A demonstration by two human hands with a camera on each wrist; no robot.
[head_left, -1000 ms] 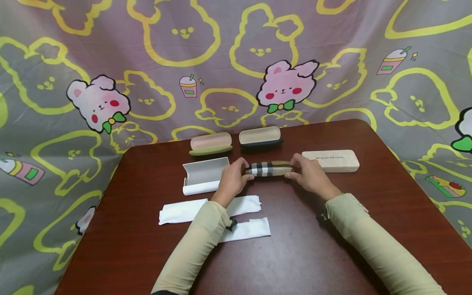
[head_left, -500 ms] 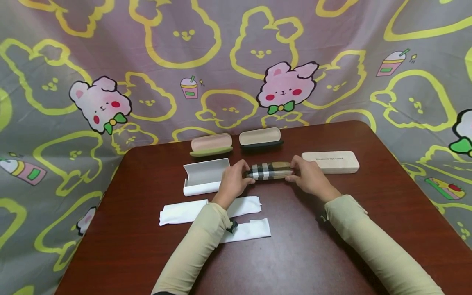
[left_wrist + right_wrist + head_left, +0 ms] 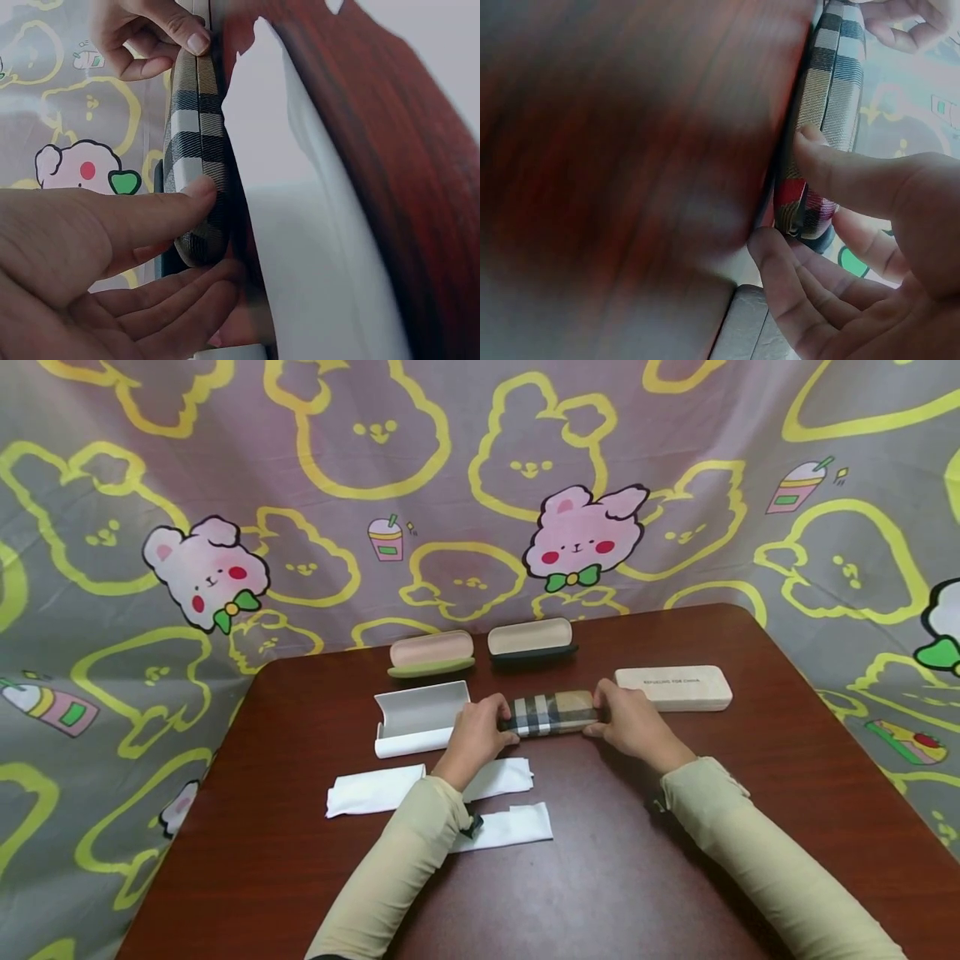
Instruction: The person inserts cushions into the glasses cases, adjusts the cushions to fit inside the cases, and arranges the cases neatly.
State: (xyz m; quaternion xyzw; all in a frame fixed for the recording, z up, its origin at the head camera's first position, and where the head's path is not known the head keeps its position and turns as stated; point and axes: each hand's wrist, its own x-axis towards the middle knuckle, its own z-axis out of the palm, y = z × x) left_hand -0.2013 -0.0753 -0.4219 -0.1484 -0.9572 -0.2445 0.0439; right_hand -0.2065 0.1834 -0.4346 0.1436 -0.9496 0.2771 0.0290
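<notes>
A plaid glasses case (image 3: 555, 712) in brown, black and white lies lengthwise between my hands, near the middle of the table. Its lid is down, and a seam runs along its side in the left wrist view. My left hand (image 3: 476, 727) grips the left end, the thumb (image 3: 169, 217) on the near side and other fingers under the end. My right hand (image 3: 636, 720) holds the opposite end, its thumb (image 3: 847, 176) against the side close to a red stripe. Whether the case touches the table or is slightly raised, I cannot tell.
An open white case (image 3: 420, 727) stands left of my left hand. Behind are an open green case (image 3: 431, 653) and an open black case (image 3: 531, 641). A lettered cream case (image 3: 678, 687) lies right. White cloths (image 3: 375, 791) lie in front on the brown table (image 3: 637, 877).
The plaid case has turned between my hands, so more of its plaid face shows. It and both hands have shifted slightly toward me.
</notes>
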